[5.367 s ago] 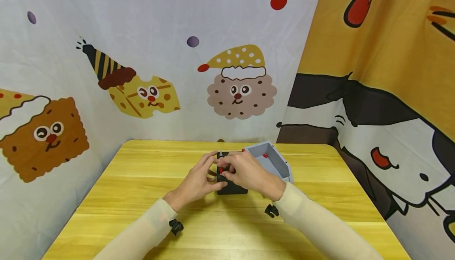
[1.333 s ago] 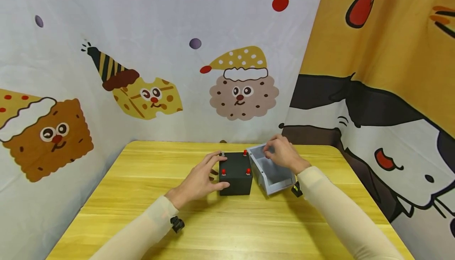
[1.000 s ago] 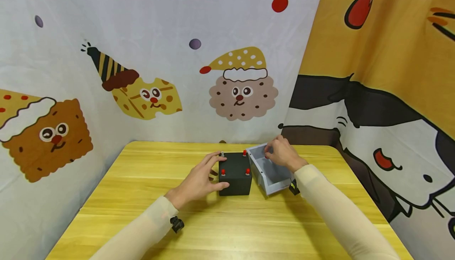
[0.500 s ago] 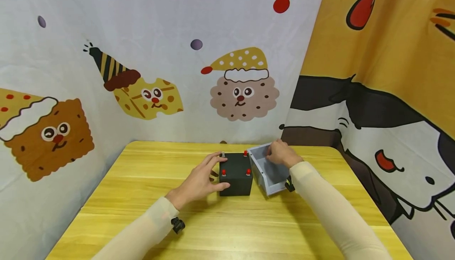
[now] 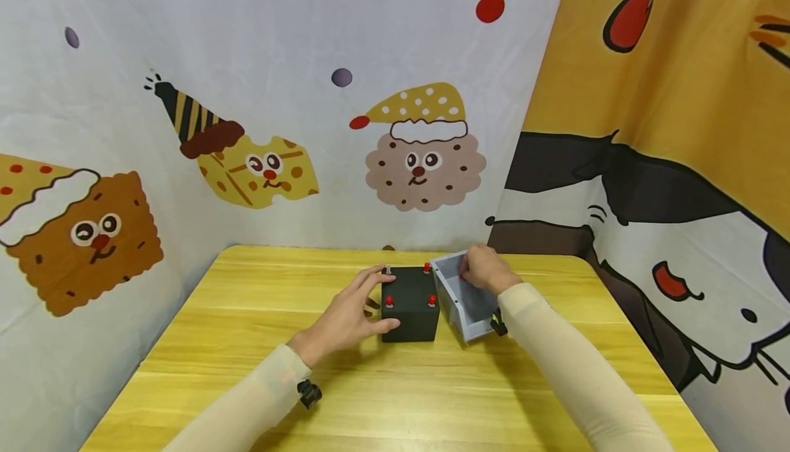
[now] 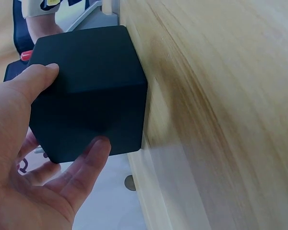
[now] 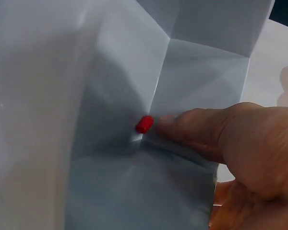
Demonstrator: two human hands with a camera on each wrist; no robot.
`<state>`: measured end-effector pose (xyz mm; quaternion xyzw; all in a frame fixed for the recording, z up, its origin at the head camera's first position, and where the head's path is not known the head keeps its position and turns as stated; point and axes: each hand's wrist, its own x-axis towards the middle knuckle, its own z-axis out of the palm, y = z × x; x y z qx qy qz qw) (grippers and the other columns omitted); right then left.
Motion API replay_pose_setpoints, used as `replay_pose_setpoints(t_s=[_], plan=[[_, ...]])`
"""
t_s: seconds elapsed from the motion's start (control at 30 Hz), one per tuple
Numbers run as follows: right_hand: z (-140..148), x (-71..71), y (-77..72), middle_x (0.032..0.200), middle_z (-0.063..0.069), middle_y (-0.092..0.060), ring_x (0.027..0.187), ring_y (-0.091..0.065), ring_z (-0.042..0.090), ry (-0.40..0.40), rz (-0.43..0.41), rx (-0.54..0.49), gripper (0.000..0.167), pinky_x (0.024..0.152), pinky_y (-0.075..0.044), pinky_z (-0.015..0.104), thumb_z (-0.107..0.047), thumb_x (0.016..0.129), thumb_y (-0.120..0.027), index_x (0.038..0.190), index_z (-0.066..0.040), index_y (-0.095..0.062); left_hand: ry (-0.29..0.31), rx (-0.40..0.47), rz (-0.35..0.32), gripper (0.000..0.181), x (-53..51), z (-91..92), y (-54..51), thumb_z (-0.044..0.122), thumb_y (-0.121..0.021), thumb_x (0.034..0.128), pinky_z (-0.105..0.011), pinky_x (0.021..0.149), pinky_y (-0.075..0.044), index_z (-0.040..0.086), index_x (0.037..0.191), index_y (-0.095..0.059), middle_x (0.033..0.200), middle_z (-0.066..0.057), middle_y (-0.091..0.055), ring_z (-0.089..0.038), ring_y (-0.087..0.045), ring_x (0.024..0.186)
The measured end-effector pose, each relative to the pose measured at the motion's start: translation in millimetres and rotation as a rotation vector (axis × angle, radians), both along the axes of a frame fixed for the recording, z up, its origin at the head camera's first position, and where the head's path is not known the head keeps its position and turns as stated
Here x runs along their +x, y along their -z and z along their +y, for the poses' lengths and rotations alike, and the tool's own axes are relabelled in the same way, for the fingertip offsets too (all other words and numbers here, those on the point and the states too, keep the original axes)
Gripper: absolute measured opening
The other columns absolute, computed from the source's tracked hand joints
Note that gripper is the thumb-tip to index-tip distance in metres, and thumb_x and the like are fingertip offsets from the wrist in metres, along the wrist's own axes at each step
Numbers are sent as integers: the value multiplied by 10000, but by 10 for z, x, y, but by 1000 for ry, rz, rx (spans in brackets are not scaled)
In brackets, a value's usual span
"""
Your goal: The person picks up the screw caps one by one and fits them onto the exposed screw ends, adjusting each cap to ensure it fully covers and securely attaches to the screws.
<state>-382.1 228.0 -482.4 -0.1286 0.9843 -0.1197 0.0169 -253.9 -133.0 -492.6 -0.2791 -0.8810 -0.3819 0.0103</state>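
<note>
In the head view a black box (image 5: 410, 322) stands at the middle of the table. Small switches sit at its top corners; three wear red caps (image 5: 433, 300), and the back left one shows a bare metal stem (image 5: 388, 270). My left hand (image 5: 345, 315) holds the box by its left side, thumb on one face and fingers spread over others in the left wrist view. My right hand (image 5: 487, 270) reaches into the grey bin (image 5: 457, 304). There, in the right wrist view, a loose red cap (image 7: 145, 124) lies in a corner fold, right at my extended fingertip.
The bin stands tilted close against the box's right side. Wooden tabletop (image 5: 259, 301) surrounds both, and its back edge meets a printed cloth (image 5: 278, 95). Black wrist cameras (image 5: 308, 393) are strapped below each cuff.
My right hand has gone from the box's top to the bin and lowered deeper into it. A red cap now sits on the box's front left switch. My left hand stays at the box.
</note>
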Motion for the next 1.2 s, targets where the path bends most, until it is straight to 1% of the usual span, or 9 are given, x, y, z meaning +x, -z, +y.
replay_pose_setpoints(t_s=[0.07,0.1,0.13,0.33,0.43,0.67,0.83,0.97,1.2], plan=[[-38,18,-27,1139,150,-764,1018,-713,296,34,-14,10,39,844,-686,507,-134,951,-914,946,-172,-917,1,0,5,843,-5,2,-6,451,-913,1043,-466,1014,-732,243,1744,-493,1925,-58,-297,-267,-812,1112],[-107,84,-118,1181,173,-767,1056,-723,323,72,-48,28,33,883,-695,541,-121,958,-914,973,-150,-922,2,0,8,842,-8,3,-8,452,-913,1044,-466,1011,-733,243,1743,-493,1926,-67,-297,-269,-811,1109],[-129,101,-138,1206,185,-763,1073,-725,335,90,-51,34,38,898,-696,557,-122,959,-913,992,-138,-922,3,1,9,843,-12,6,-9,456,-911,1044,-463,1009,-734,244,1744,-492,1926,-68,-296,-266,-811,1106],[-198,133,-200,1238,247,-746,1084,-720,394,138,-31,104,232,921,-691,617,-147,970,-898,1113,14,-811,8,11,1,847,-26,14,3,472,-908,1044,-436,981,-740,248,1746,-491,1925,-56,-297,-245,-819,1097],[-207,97,-182,1234,251,-755,1066,-720,391,157,-34,111,293,914,-695,621,-155,972,-890,1158,44,-782,7,11,-1,849,-25,8,3,467,-911,1043,-439,975,-741,250,1747,-490,1925,-60,-298,-255,-821,1103],[-214,29,-98,1236,250,-776,972,-705,357,202,-52,87,278,793,-688,570,-182,963,-912,1121,20,-806,4,18,-20,850,-5,12,2,449,-919,1039,-457,990,-738,255,1748,-490,1927,-23,-288,-243,-811,1094],[-256,35,-45,1284,268,-787,1082,-767,416,236,-12,99,373,841,-704,647,-210,940,-940,1190,32,-805,-2,18,-14,849,-6,10,26,463,-916,1039,-442,979,-740,252,1745,-494,1923,-14,-293,-230,-805,1089],[-272,50,-17,1293,280,-790,1149,-777,458,245,10,100,381,877,-701,682,-194,940,-925,1218,41,-812,-5,20,-16,852,-6,4,29,468,-918,1036,-428,972,-741,261,1745,-494,1923,-7,-294,-239,-809,1094],[-270,41,16,1282,292,-808,1117,-776,453,256,15,106,371,857,-694,688,-195,947,-907,1220,44,-825,2,18,-12,850,-14,2,31,459,-912,1044,-439,975,-741,249,1750,-487,1928,-60,-288,-248,-815,1090]])
